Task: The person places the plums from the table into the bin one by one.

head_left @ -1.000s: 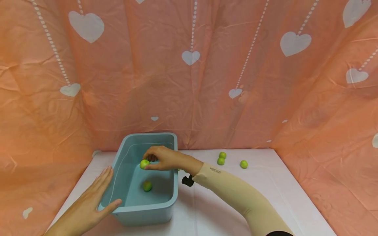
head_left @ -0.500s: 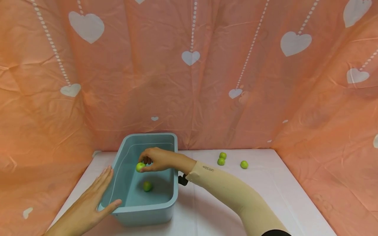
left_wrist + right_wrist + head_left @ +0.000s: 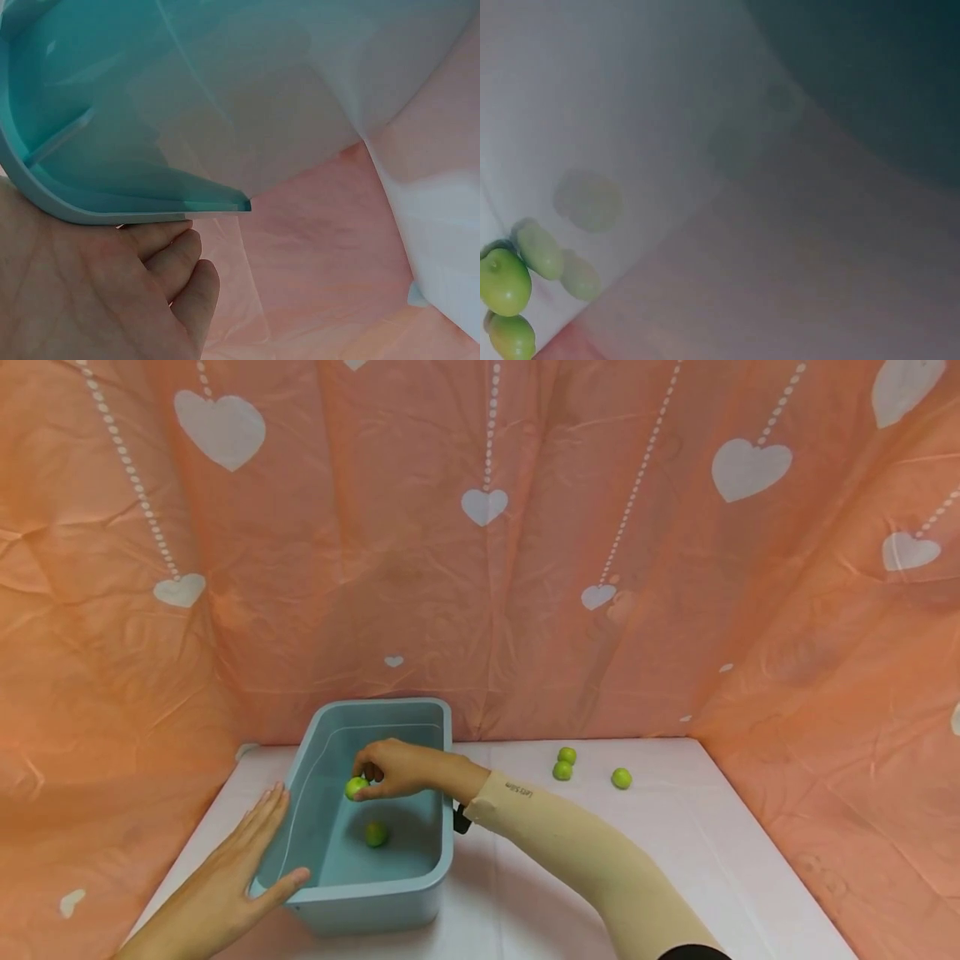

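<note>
A blue-grey plastic bin (image 3: 375, 890) stands on the left of the table. Inside it, my right hand (image 3: 401, 768) pinches a small round green fruit (image 3: 356, 789) between thumb and fingers, above the bin floor. Another green fruit (image 3: 376, 834) lies on the bin floor, nearer to me. My left hand (image 3: 232, 864) rests along the bin's left rim, its fingers straight and the thumb spread over the near corner. In the left wrist view, the palm (image 3: 90, 277) lies against the outside of the rim (image 3: 150, 217). The right hand is not recognisable in the right wrist view.
On the white-covered table (image 3: 667, 852), two green fruits (image 3: 562, 770) touch each other and one (image 3: 621, 778) lies apart to their right. Orange cloth (image 3: 525, 652) with white hearts encloses the back and sides. The right wrist view is hazy, with green fruits (image 3: 505, 283) at lower left.
My right hand has moved slightly left, towards me and lower inside the bin, carrying the pinched fruit. My left hand and the fruits on the table stay where they were.
</note>
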Demonstrator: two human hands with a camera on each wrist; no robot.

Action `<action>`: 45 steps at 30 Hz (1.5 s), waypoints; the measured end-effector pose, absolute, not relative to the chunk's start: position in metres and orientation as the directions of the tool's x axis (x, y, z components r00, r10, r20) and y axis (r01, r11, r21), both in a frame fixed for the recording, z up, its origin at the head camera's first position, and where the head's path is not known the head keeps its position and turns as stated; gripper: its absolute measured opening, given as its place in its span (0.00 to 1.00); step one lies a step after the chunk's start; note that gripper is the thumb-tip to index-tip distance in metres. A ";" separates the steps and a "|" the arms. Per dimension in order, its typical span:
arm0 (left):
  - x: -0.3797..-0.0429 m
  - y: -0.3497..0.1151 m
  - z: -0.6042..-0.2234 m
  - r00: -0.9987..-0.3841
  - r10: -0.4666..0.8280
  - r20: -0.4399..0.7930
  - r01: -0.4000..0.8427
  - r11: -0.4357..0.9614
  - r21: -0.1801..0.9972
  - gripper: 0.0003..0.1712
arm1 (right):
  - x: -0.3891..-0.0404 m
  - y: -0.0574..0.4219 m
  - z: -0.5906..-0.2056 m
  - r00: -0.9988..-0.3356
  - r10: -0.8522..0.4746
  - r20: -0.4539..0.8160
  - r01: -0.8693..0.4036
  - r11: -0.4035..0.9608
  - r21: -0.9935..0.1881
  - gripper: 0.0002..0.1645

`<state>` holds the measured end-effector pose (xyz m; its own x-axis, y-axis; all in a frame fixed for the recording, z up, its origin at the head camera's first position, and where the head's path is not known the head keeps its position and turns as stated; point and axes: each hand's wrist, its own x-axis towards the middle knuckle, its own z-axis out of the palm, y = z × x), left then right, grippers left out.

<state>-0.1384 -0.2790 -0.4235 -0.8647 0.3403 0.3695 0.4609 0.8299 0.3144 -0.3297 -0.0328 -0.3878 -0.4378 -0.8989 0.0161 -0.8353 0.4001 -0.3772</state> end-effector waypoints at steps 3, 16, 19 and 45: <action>-0.138 -0.279 -0.424 -0.867 0.340 0.364 0.457 0.834 0.311 0.59 | -0.331 -0.034 -0.390 -0.440 -0.898 0.007 -0.837 0.408 -0.365 0.19; -0.139 -0.279 -0.424 -0.862 0.340 0.377 0.464 0.828 0.314 0.59 | -0.329 -0.037 -0.391 -0.464 -0.885 -0.023 -0.847 0.452 -0.280 0.19; -0.139 -0.279 -0.424 -0.861 0.337 0.379 0.463 0.829 0.313 0.59 | -0.330 -0.039 -0.391 -0.478 -0.878 -0.030 -0.842 0.468 -0.271 0.19; -0.140 -0.279 -0.425 -0.859 0.338 0.384 0.466 0.826 0.316 0.59 | -0.331 -0.040 -0.398 -0.496 -0.862 -0.107 -0.830 0.507 -0.232 0.15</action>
<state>-0.1396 -0.2794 -0.4246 -0.8591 0.3377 0.3845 0.4663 0.8263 0.3161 -0.3309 -0.0397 -0.3979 -0.4961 -0.8617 -0.1066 -0.8302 0.5068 -0.2321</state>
